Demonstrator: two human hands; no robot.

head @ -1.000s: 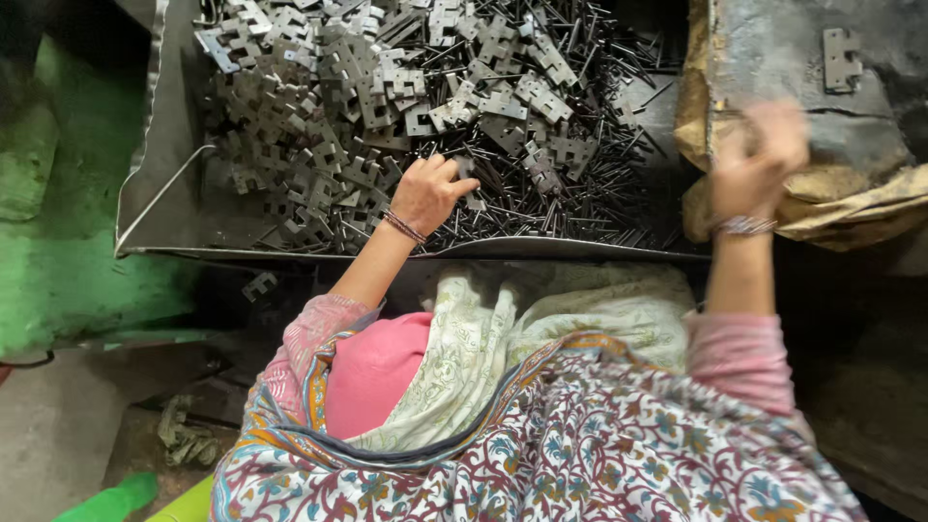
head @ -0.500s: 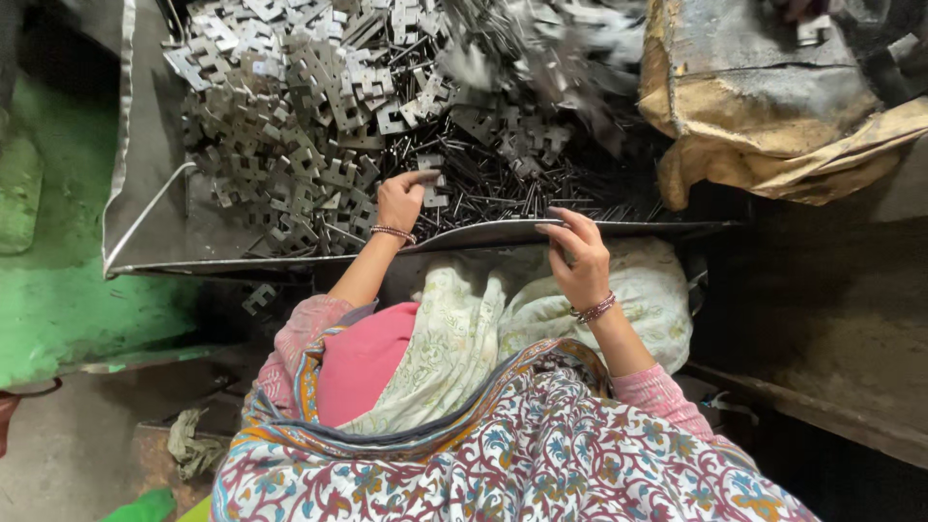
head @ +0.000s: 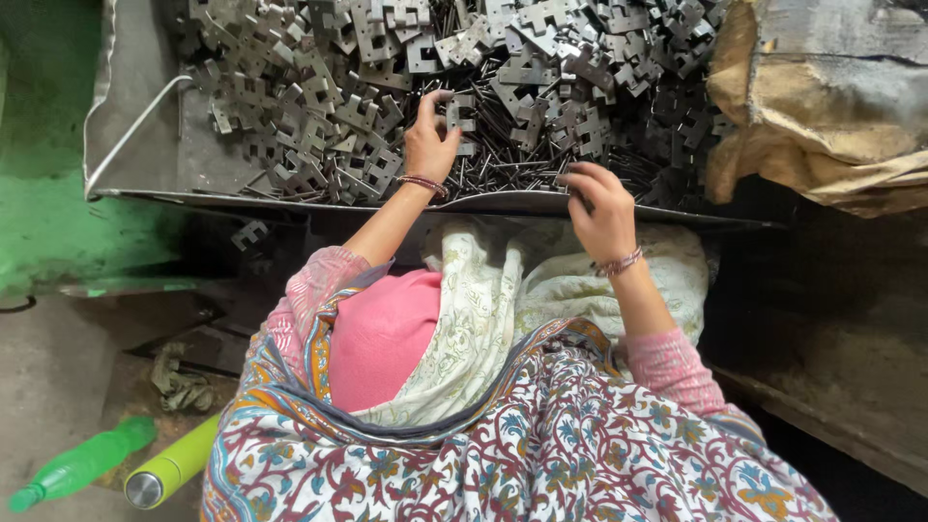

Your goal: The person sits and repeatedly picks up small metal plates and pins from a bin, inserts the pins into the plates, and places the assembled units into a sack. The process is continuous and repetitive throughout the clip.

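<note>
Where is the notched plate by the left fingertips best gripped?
By its flat outer edges, pinched from above. The plate lies on top of the heap in the tray, its upper side bare, right at the left hand. Thin rods under it would hinder a grip from the side.

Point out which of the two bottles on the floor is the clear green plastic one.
It is the green plastic bottle lying farthest left, see-through with a green cap. The yellow-green bottle beside it is opaque, with a silvery metal end facing the camera.
</note>
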